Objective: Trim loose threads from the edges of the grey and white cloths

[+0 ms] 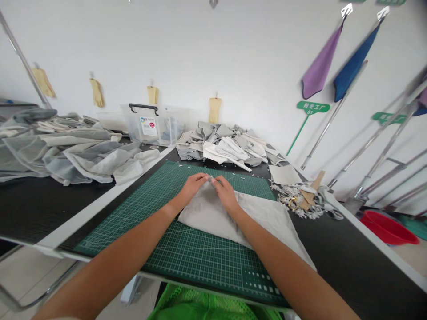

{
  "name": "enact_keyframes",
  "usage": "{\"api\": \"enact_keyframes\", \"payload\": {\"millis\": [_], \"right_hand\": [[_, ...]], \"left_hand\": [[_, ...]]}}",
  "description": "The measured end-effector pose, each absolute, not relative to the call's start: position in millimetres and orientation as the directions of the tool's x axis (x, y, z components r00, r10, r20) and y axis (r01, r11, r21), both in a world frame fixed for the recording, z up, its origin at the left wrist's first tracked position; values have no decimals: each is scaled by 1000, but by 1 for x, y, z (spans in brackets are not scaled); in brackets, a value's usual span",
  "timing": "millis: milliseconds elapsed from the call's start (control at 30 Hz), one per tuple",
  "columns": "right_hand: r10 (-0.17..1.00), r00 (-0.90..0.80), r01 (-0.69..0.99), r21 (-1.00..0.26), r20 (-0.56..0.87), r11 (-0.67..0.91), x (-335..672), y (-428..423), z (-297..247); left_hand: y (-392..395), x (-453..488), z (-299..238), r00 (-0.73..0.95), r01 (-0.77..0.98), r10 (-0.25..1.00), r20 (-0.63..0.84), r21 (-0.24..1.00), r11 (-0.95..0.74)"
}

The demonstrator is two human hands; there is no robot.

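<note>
Left hand (193, 186) and right hand (225, 192) close grips on a cloth edge (211, 189), cutting mat (187, 253) open around.

The only view comes from a camera worn on the person's head, facing forward and tilted down over a work table (353, 249). It sits close behind the forearms (110, 262), which rise from the bottom edge of the frame to the hands (193, 186) near the centre. A green cutting mat (200, 262) fills the lower middle, directly below the camera's gaze. The wide framing curves the table's edges, and the view reaches beyond the far end to a white wall (200, 53) across the top of the frame.
</note>
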State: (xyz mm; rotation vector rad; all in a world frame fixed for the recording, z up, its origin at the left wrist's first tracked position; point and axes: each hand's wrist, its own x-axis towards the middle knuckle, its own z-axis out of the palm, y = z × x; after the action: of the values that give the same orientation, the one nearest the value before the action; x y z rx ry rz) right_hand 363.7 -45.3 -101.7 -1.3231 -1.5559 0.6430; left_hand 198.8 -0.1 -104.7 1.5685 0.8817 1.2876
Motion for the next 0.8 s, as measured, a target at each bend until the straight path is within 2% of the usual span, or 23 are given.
{"api": "enact_keyframes", "payload": {"millis": [267, 533, 800], "right_hand": [[942, 37, 424, -859, 334, 288, 362, -48, -101], [940, 24, 474, -832, 341, 290, 361, -50, -99], [936, 59, 420, -859, 348, 294, 361, -50, -100]], "left_hand": [[-1, 196, -103, 245, -74, 925, 290, 957, -280], [4, 195, -106, 300, -45, 903, 309, 949, -311], [1, 193, -102, 284, -68, 909, 304, 952, -298]]}}
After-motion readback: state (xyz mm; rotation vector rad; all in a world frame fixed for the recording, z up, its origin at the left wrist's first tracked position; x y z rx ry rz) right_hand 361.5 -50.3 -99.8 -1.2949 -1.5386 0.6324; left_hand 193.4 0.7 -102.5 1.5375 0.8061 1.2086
